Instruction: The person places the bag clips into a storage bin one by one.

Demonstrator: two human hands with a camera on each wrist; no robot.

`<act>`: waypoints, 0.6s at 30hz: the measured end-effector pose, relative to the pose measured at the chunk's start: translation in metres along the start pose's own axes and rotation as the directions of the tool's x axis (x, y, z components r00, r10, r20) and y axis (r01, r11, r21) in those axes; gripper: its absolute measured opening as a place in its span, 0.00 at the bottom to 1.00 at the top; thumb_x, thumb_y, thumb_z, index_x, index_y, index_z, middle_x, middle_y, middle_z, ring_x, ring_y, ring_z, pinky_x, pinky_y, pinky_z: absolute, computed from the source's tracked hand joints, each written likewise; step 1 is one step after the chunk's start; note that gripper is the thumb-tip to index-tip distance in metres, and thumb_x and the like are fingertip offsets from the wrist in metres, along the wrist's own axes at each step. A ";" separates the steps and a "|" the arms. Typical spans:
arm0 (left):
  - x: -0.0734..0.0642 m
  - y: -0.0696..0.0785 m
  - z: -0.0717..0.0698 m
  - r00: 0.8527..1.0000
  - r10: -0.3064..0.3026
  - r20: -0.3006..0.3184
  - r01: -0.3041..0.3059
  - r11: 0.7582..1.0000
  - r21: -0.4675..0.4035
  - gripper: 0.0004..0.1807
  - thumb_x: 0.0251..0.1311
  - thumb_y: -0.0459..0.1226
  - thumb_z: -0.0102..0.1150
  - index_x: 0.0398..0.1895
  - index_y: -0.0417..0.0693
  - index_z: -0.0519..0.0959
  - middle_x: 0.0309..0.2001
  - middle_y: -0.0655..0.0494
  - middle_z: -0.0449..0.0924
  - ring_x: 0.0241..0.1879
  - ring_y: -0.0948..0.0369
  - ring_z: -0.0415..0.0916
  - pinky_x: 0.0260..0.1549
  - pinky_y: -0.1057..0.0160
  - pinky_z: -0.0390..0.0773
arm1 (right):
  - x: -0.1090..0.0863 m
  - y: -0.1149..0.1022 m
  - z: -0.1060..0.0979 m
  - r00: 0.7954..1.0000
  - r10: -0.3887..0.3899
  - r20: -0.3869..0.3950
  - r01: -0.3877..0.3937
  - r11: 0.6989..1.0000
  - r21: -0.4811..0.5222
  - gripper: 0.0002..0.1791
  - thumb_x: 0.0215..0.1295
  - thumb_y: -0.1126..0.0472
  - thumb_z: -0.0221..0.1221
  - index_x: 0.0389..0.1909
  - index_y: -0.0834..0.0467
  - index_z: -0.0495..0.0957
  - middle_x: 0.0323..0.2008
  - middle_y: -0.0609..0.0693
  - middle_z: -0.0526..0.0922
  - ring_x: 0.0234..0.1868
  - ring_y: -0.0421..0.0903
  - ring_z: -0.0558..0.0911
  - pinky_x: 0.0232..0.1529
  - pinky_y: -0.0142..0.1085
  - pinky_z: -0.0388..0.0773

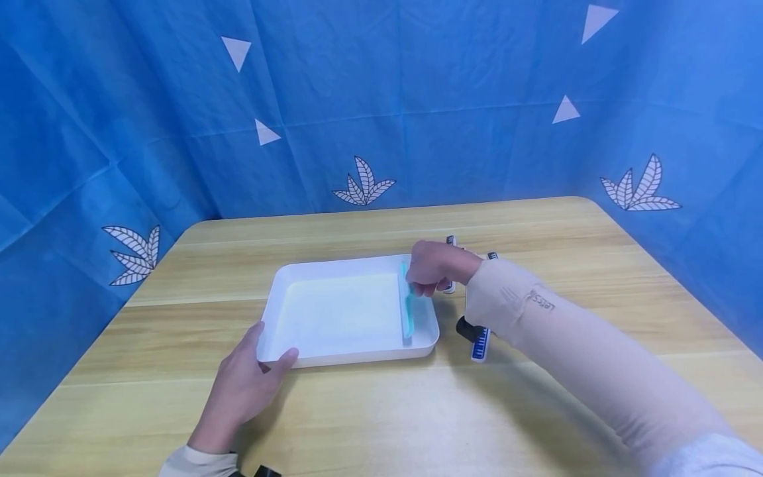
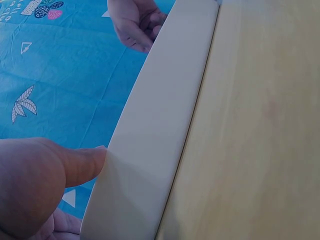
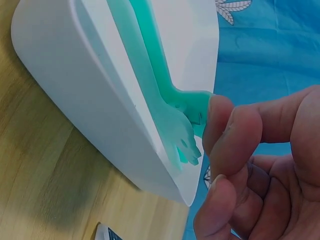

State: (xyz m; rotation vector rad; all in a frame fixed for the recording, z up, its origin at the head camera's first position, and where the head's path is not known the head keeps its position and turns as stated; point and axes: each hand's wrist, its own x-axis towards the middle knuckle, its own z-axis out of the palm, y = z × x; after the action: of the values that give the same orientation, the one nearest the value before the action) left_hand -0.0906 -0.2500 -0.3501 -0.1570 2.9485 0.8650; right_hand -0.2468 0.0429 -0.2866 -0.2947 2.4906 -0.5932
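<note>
My left hand (image 1: 247, 377) grips the near left corner of a white tray (image 1: 274, 311). Its thumb (image 2: 85, 162) lies along the rim in the left wrist view. At the tray's right end, my right hand (image 1: 430, 267) pinches the short handle of a teal squeegee (image 1: 409, 315). The squeegee's long edge runs front to back inside the tray, close over its floor. In the right wrist view, the fingertips (image 3: 225, 135) are on the handle end, beside the translucent green bar (image 3: 150, 65).
Blue-and-white marked strips (image 1: 480, 346) lie on the wooden table (image 1: 369, 417) right of the tray, partly hidden beneath my right forearm (image 1: 584, 351). Behind the table hangs a blue curtain (image 1: 381, 79) with white triangles and leaf prints.
</note>
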 end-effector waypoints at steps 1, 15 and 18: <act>0.000 0.000 0.000 1.000 0.000 0.001 0.000 1.000 -0.001 0.53 0.65 0.60 0.51 0.73 0.27 0.43 0.69 0.24 0.52 0.65 0.34 0.56 0.61 0.36 0.60 | 0.001 -0.001 0.000 1.000 0.003 0.000 -0.003 1.000 -0.004 0.13 0.65 0.62 0.56 0.23 0.60 0.82 0.19 0.51 0.78 0.17 0.41 0.70 0.20 0.29 0.66; 0.000 0.000 -0.001 1.000 0.008 -0.022 -0.007 1.000 0.005 0.52 0.65 0.59 0.51 0.73 0.28 0.44 0.67 0.25 0.56 0.62 0.36 0.61 0.59 0.36 0.62 | 0.005 -0.003 0.003 0.999 0.039 0.016 -0.038 0.999 -0.019 0.09 0.64 0.61 0.57 0.29 0.60 0.82 0.23 0.52 0.80 0.24 0.45 0.76 0.26 0.32 0.72; 0.000 -0.001 0.000 1.000 0.014 -0.025 -0.014 1.000 0.003 0.52 0.65 0.59 0.52 0.73 0.28 0.44 0.67 0.24 0.56 0.63 0.35 0.61 0.59 0.36 0.62 | 0.007 -0.001 0.004 0.999 0.040 0.024 -0.039 0.999 -0.030 0.08 0.64 0.62 0.57 0.31 0.61 0.81 0.22 0.52 0.80 0.21 0.44 0.74 0.24 0.31 0.70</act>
State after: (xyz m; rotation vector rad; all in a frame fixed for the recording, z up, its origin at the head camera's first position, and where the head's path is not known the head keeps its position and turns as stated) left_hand -0.0903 -0.2504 -0.3506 -0.1483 2.9771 0.8670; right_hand -0.2502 0.0382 -0.2922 -0.2618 2.4770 -0.5337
